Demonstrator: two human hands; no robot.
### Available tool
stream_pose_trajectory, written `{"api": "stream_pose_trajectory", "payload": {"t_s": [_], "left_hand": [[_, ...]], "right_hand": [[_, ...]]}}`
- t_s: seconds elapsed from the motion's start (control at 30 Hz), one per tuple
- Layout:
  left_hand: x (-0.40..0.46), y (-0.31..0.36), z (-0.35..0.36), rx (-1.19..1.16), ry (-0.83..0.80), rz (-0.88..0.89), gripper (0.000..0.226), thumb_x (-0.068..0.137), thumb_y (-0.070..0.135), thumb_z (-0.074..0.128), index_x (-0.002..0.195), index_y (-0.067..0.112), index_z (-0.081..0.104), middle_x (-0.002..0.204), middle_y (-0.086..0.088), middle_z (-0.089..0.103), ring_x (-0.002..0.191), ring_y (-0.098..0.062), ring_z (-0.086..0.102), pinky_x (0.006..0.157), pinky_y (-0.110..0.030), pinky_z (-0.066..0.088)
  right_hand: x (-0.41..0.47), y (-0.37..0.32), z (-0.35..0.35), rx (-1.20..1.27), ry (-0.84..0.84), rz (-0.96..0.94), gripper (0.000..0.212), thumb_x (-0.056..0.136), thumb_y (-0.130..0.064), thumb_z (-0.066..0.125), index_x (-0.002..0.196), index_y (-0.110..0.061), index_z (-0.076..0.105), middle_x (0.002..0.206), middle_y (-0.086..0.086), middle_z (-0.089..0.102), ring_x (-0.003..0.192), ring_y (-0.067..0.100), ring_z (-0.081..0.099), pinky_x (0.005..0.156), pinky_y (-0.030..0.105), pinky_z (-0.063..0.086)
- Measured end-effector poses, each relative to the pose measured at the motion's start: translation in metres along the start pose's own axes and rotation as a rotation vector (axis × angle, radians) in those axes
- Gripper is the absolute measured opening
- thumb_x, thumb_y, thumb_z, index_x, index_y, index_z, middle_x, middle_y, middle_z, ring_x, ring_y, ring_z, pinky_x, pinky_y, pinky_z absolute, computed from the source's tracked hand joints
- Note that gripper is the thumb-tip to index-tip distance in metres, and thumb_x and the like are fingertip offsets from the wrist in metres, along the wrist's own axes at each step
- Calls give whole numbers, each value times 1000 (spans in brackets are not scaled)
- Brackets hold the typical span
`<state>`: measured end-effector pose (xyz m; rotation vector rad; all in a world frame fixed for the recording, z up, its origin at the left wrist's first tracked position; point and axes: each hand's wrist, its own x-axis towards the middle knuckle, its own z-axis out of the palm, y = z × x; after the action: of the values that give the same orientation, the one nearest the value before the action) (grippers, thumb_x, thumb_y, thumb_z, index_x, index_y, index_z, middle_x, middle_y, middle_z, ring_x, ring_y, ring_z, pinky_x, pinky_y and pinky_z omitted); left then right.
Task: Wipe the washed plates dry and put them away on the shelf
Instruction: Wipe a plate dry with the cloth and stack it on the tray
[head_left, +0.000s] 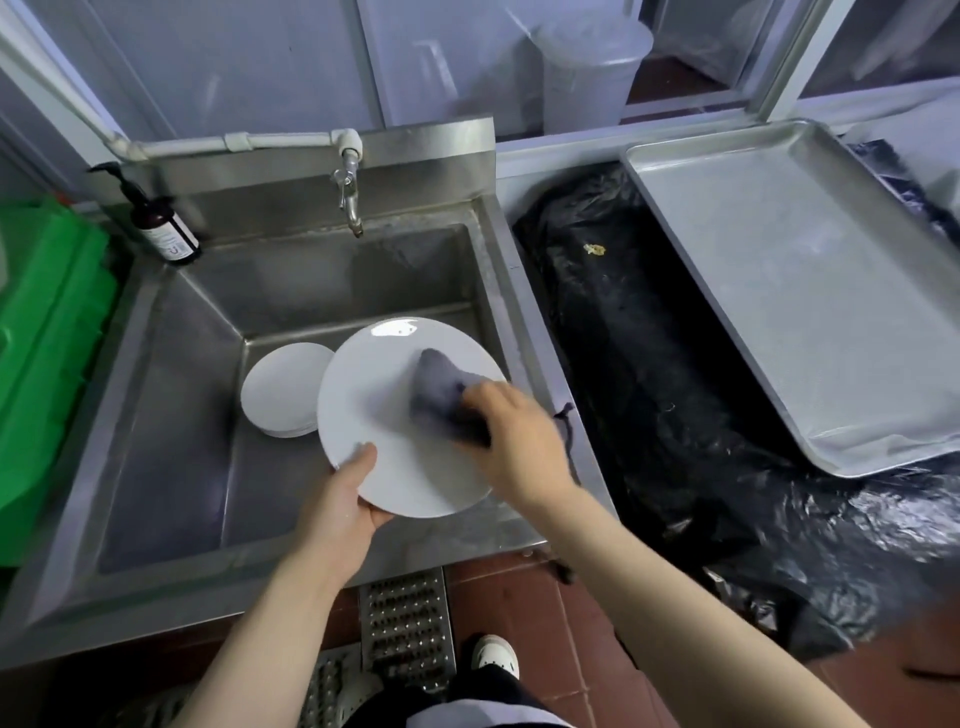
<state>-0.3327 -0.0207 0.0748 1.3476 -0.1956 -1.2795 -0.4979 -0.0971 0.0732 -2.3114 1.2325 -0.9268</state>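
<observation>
A large white plate (379, 395) hangs tilted over the steel sink (171, 415). My left hand (348, 499) grips its near rim, thumb on the top face. My right hand (514, 441) holds a grey-purple cloth (441, 395) and presses it on the plate's right half. A stack of smaller white plates (280, 389) lies on the sink floor, partly behind the held plate. No shelf is in view.
A tap (350, 200) juts over the sink's back wall, with a dark pump bottle (161, 223) at the back left corner. A green crate (47, 338) stands left. To the right, a black plastic-covered surface (649, 364) carries a large metal tray (800, 291).
</observation>
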Motion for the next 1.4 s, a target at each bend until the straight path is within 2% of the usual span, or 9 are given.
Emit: {"api": "stream_pose_trajectory", "payload": {"t_s": [0.1,0.27,0.37,0.53,0.73,0.93,1.03,1.23,1.4], "left_hand": [[4,3,-5,-17,21,30,16,99,16,48,101,21,63,82,4,76,83,-15,69,70,-38,54],[5,14,-27,-43,24,47,17,98,18,49,102,20,65,83,3,76,76,-12,72,64,-32,57],[5,27,-42,-60,15,44,17,98,23,49,110,21,62,97,0,74,89,-16,69,72,-39,53],[4,54,-71,-22,-5,110,12,99,20,49,98,28,59,78,14,75,81,-9,67,63,-32,53],[7,82,-106,-2,-45,147,15,96,20,53,107,27,61,87,10,75,88,-15,67,59,-29,53],[12,103,-124,-23,-71,223,19,96,18,52,107,26,66,90,7,76,78,-12,72,50,-26,54],[15,110,-131,-110,-53,219,21,96,25,53,94,26,75,90,3,77,79,-12,73,52,-26,55],[16,122,-145,-130,5,248,39,100,39,43,114,11,64,96,-5,74,85,-19,72,64,-33,59],[8,124,-148,-97,-28,302,18,101,37,44,108,34,60,104,10,70,93,-11,66,64,-30,54]], "right_hand": [[-6,-18,20,4,-91,-51,30,75,-8,70,105,-10,64,98,10,69,87,34,63,69,36,47],[3,-49,35,298,-174,56,52,80,-37,72,125,-28,49,99,-2,72,87,16,63,72,25,47],[13,-63,41,401,-204,132,48,87,-34,68,127,-27,44,101,-5,68,89,13,62,75,25,46],[40,-79,52,231,-115,206,22,99,-23,45,119,-15,53,119,1,54,104,22,56,84,31,43],[64,-116,60,148,-106,253,55,96,-20,41,144,-38,20,139,-1,51,111,32,57,82,37,44],[66,-170,80,-19,-142,-79,60,90,-26,57,145,-33,33,151,-1,32,128,31,43,93,43,47],[51,-196,95,-150,-204,-229,67,85,-23,61,146,-25,35,147,3,43,121,35,48,91,48,48],[35,-197,87,-97,-249,-509,38,82,-6,65,118,-17,68,141,8,51,113,35,58,93,45,50],[53,-168,63,-143,-143,-222,54,70,-5,76,121,-19,67,148,16,40,126,41,48,102,50,43]]}}
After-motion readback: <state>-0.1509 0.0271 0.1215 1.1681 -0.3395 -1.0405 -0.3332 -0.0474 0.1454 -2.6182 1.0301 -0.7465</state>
